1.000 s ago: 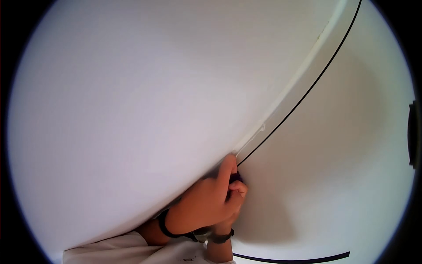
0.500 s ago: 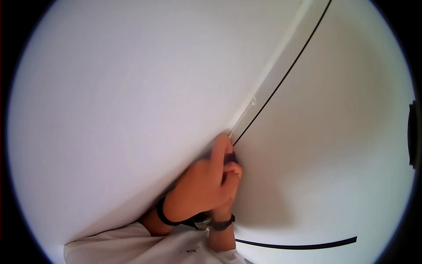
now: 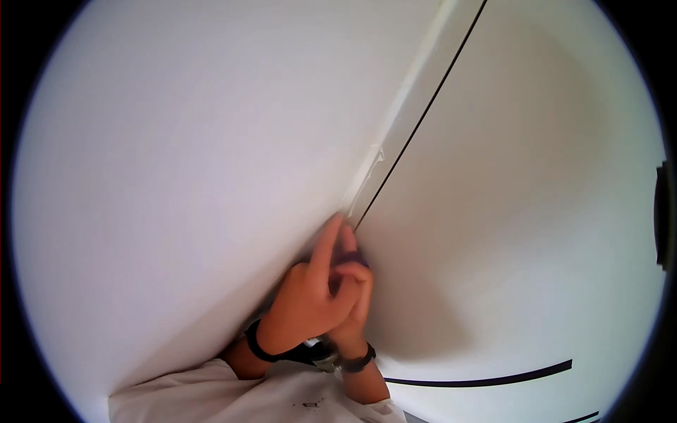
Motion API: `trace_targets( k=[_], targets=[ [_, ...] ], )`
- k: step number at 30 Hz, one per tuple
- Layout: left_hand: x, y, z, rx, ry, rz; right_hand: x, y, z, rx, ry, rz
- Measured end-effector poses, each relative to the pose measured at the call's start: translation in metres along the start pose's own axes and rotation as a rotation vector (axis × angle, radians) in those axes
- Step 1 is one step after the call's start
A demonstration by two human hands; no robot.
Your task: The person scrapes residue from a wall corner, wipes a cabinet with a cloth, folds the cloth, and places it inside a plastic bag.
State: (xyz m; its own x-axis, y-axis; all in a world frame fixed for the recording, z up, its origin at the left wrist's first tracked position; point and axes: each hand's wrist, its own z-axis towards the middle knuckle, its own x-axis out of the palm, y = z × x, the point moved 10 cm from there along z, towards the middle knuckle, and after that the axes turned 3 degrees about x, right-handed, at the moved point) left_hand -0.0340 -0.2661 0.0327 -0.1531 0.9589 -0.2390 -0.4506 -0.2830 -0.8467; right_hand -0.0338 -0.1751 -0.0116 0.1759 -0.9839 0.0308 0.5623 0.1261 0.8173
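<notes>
Here, the left hand [image 3: 300, 303] overlaps the right hand [image 3: 357, 310], its index finger stretched up to the lower visible part of the pale strip [image 3: 411, 84] between two white surfaces. A dark thing [image 3: 357, 258] sits among the fingers, mostly hidden; I cannot tell which hand grips it, or how far either is closed. A loose strand [image 3: 366, 182] lies along the strip just above the fingertips, near a black line [image 3: 423, 123].
</notes>
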Motion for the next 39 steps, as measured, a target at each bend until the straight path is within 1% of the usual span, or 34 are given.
trace_targets(
  k=[2,4,5,7,8,10,14,16,20,21,25,26,28,29,31,33,37,38,39],
  targets=[
    [0.003,0.002,0.002,0.011,-0.003,-0.012,-0.002,-0.008,0.002,0.0,-0.004,0.033],
    [0.005,0.005,0.003,0.011,-0.017,-0.024,-0.018,-0.023,0.0,0.072,-0.178,0.033],
    [0.006,0.004,0.004,0.037,-0.019,-0.038,-0.02,-0.023,0.001,0.075,-0.175,0.036],
    [0.007,0.003,0.005,0.05,-0.02,-0.047,-0.007,-0.008,0.009,0.0,0.023,0.172],
    [0.009,0.003,0.005,0.052,-0.009,-0.057,-0.008,-0.009,0.01,0.008,0.021,0.177],
    [0.012,0.003,0.006,0.047,0.007,-0.068,-0.007,-0.002,0.011,-0.048,0.076,0.226],
    [0.016,-0.004,0.006,0.056,0.012,-0.061,-0.013,-0.005,0.01,0.011,0.053,0.161],
    [0.014,-0.005,0.006,0.054,-0.007,-0.07,-0.011,-0.002,0.013,-0.074,0.067,0.181],
    [0.023,-0.007,0.005,0.107,0.031,-0.028,-0.015,0.007,0.014,-0.112,0.063,0.2],
    [0.023,-0.008,0.005,0.118,0.019,-0.03,-0.016,-0.004,0.009,-0.104,0.123,0.183],
    [0.028,-0.009,0.004,0.127,-0.008,-0.051,-0.025,0.009,0.01,-0.083,0.064,0.171],
    [0.03,-0.01,0.004,0.132,0.005,-0.047,-0.025,0.01,0.01,-0.085,0.086,0.151],
    [0.033,-0.005,0.003,0.047,0.03,0.022,-0.03,0.011,0.008,-0.089,0.095,0.136],
    [0.036,-0.008,0.003,0.05,0.042,0.027,-0.03,0.01,0.007,-0.092,0.114,0.111],
    [0.035,-0.016,0.004,0.085,-0.028,0.031,-0.032,0.011,0.006,-0.098,0.125,0.084],
    [0.039,-0.017,0.005,0.096,-0.033,0.026,-0.035,0.017,0.008,-0.142,0.114,0.014],
    [0.045,-0.02,0.004,0.101,-0.038,0.026,-0.041,0.011,0.006,-0.088,0.114,0.054],
    [0.001,-0.024,0.004,0.101,-0.033,0.029,0.002,0.019,0.012,-0.078,0.138,0.105],
    [0.002,-0.024,0.005,0.067,-0.018,0.026,0.003,0.018,0.012,-0.069,0.158,0.155]
  ],
)
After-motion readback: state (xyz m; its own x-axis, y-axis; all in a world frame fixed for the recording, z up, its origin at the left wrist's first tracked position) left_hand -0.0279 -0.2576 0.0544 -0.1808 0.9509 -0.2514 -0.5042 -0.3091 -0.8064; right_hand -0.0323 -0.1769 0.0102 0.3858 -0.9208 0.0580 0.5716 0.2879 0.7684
